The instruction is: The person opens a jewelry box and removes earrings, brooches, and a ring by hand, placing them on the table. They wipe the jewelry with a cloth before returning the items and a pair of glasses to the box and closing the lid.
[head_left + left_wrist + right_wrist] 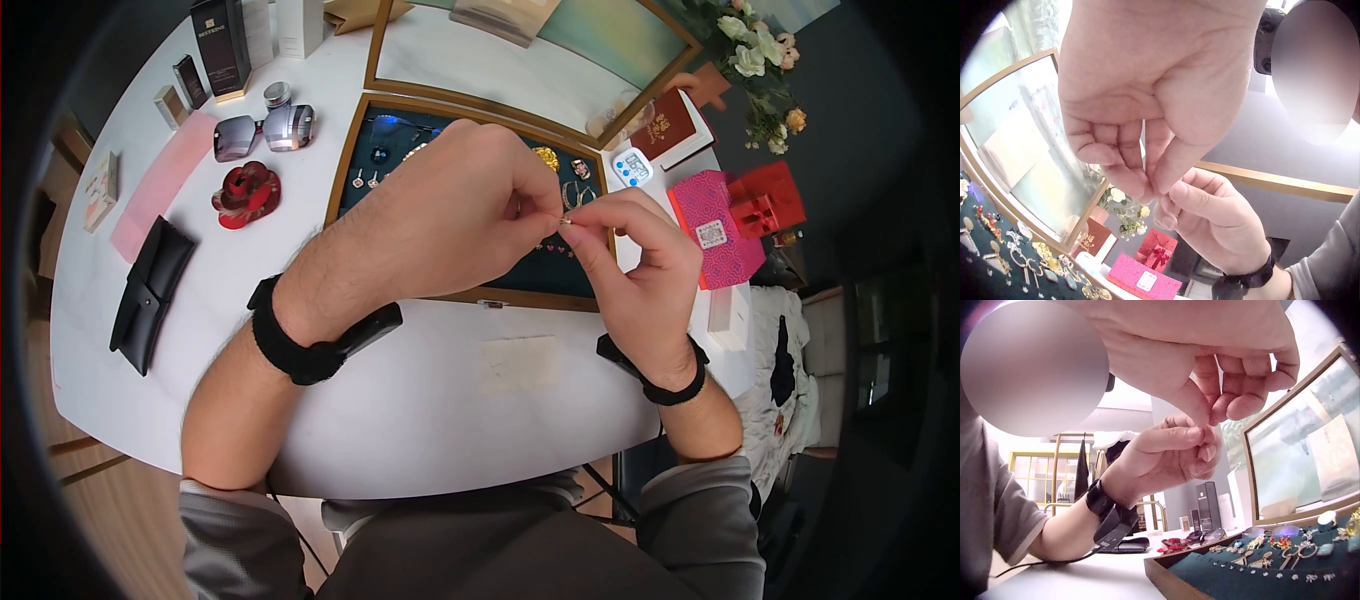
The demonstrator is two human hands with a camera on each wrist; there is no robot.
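Note:
Above the open wooden jewelry box (540, 299), my two hands meet at the fingertips. My left hand (450, 215) and my right hand (645, 265) pinch a tiny shiny piece of jewelry (566, 222) from either side. Fingers hide most of it, so I cannot tell its exact kind. Beneath the hands, earrings and other jewelry (1285, 544) lie on the box's dark green lining (1210, 581). The left hand covers much of the box in the head view.
The box's glass lid (540, 60) stands raised behind. To the left are sunglasses (265, 132), a red flower ornament (247, 193) and a black case (152, 295). On the right sit a white timer (632, 167), a pink patterned box (712, 215) and a red box (768, 198).

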